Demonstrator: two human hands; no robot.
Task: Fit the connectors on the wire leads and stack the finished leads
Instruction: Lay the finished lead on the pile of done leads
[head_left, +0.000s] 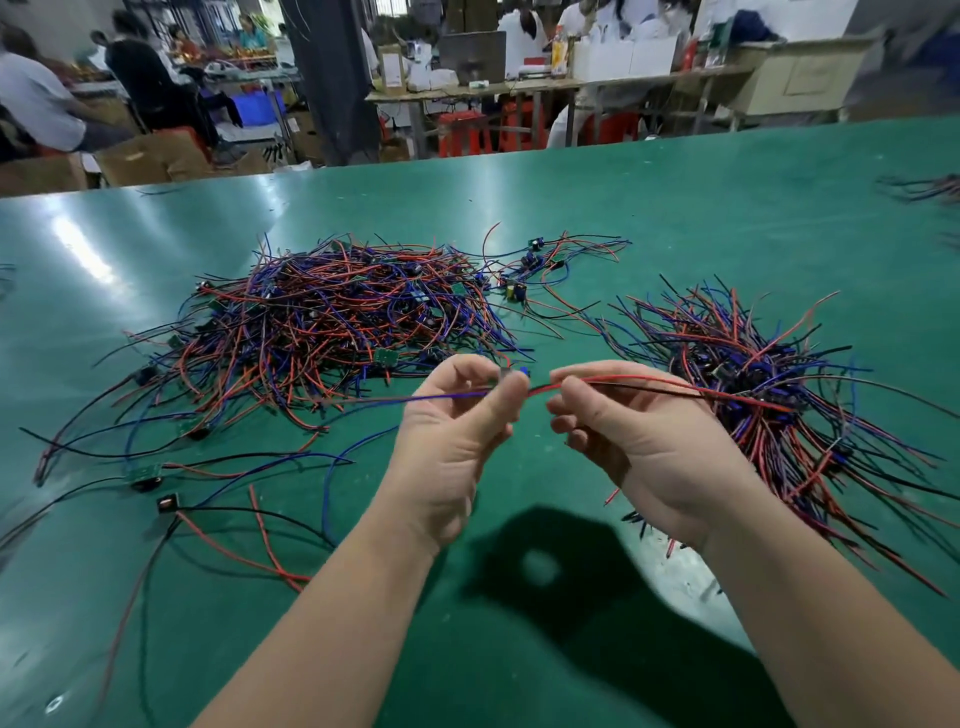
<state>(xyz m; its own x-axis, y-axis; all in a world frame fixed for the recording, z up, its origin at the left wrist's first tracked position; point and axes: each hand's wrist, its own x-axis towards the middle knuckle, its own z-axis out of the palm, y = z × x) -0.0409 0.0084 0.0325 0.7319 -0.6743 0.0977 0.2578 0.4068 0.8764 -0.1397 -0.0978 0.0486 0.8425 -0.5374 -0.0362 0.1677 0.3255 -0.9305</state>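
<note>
Both hands are up over the table (675, 208). The left hand (452, 441) pinches a small plug (511, 375) btwn thumb & fingertips. The right hand (634, 441) curls round the red & black wires (623, 382) just beside the plug. Messy pile (322, 312) behind the left hand, tidy pile (769, 384) by the right.

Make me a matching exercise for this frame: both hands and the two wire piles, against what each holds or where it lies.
1. left hand
2. right hand
3. tangled pile
4. bundled pile

A. on the right side of the table
B. pinches a small part
C. grips red and black wires
D. on the table, left of centre

Pairs: 1-B, 2-C, 3-D, 4-A
</note>
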